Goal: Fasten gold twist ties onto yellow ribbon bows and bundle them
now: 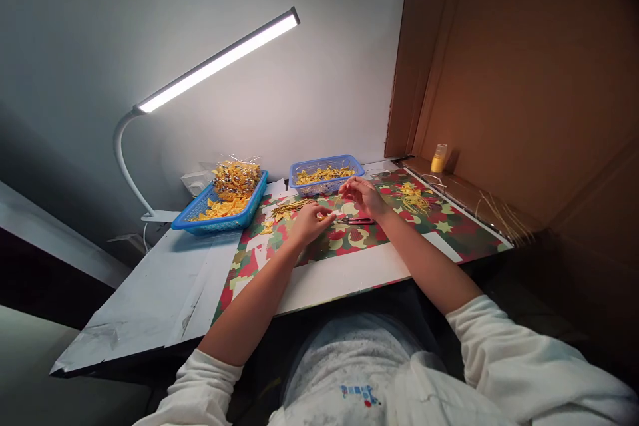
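Over the camouflage-patterned mat [344, 246], my left hand [312, 222] is closed, thumb and fingertips together; whatever they hold is too small to make out. My right hand [363, 196] is a little higher and to the right, its fingers bent in a pinch. Something thin and yellowish shows by its fingertips, too fine to name. Small dark-handled snips [360, 221] lie on the mat between and just below the hands. Behind my left hand is a bundle of thin golden stems [292, 207], with yellow bow-like pieces [267, 228] beside it.
A blue basket [259, 196] of yellow pieces stands at left, a second basket [327, 190] behind the hands. Yellow strands [414, 200] lie at right. A small bottle [438, 158] stands by the cardboard wall [524, 80]. A lit lamp [219, 61] hangs above.
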`<state>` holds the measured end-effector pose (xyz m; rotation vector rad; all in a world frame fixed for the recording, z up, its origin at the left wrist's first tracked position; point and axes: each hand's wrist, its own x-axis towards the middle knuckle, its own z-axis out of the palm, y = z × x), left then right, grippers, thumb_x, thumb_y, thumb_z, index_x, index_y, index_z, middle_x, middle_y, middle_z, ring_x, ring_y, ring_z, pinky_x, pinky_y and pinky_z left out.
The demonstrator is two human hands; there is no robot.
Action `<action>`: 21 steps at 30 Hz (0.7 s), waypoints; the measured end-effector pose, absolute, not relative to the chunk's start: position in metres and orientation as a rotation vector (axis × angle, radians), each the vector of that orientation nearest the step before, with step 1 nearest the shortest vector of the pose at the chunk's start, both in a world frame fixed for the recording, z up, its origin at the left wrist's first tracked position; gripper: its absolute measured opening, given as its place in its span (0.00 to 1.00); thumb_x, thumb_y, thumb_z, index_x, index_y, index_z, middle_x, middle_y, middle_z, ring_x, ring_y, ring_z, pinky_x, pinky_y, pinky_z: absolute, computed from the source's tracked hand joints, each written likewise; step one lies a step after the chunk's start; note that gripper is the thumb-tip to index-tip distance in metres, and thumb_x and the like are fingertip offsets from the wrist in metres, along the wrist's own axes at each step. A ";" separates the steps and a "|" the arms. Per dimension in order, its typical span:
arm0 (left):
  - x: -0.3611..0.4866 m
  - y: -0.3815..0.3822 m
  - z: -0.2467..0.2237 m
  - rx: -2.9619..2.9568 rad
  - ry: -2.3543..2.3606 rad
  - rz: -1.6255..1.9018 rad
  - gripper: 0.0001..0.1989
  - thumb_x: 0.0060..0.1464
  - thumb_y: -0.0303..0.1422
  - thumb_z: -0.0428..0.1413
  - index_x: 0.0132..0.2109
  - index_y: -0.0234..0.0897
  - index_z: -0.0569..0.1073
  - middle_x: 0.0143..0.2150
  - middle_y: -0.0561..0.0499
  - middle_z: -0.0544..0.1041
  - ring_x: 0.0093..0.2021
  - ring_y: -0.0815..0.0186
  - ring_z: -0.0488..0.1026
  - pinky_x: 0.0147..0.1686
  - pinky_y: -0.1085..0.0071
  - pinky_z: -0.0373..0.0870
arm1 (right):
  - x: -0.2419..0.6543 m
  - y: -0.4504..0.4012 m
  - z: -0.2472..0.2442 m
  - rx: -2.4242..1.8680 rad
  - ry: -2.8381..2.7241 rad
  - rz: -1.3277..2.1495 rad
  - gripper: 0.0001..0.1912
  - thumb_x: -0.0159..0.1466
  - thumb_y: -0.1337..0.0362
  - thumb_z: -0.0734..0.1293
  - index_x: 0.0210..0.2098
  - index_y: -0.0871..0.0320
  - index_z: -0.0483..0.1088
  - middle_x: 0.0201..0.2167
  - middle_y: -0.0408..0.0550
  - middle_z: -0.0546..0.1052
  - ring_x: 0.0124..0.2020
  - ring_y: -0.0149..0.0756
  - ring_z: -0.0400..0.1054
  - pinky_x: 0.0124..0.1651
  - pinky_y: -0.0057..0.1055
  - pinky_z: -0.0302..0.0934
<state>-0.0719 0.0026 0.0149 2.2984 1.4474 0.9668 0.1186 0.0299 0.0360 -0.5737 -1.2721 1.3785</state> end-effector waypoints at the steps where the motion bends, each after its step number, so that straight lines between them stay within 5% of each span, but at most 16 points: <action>1: -0.071 0.003 0.014 2.289 1.480 0.957 0.13 0.53 0.43 0.57 0.32 0.38 0.78 0.36 0.46 0.79 0.38 0.59 0.73 0.41 0.66 0.66 | 0.118 0.029 0.037 -0.570 -1.271 1.387 0.14 0.52 0.54 0.69 0.25 0.56 0.63 0.26 0.41 0.75 0.29 0.29 0.68 0.39 0.28 0.61; 13: -0.078 0.010 0.018 2.097 1.612 1.088 0.09 0.50 0.34 0.52 0.25 0.37 0.70 0.27 0.50 0.74 0.30 0.64 0.69 0.34 0.69 0.63 | 0.124 0.040 0.037 -0.607 -1.002 1.376 0.11 0.51 0.59 0.69 0.24 0.56 0.63 0.23 0.39 0.73 0.26 0.27 0.67 0.33 0.25 0.61; 21: -0.103 0.012 0.028 1.937 1.734 0.762 0.08 0.42 0.32 0.54 0.19 0.38 0.66 0.16 0.56 0.66 0.20 0.68 0.63 0.23 0.72 0.57 | 0.135 0.053 0.035 -0.834 -0.739 1.066 0.10 0.53 0.62 0.64 0.19 0.56 0.58 0.18 0.39 0.65 0.20 0.26 0.58 0.26 0.25 0.56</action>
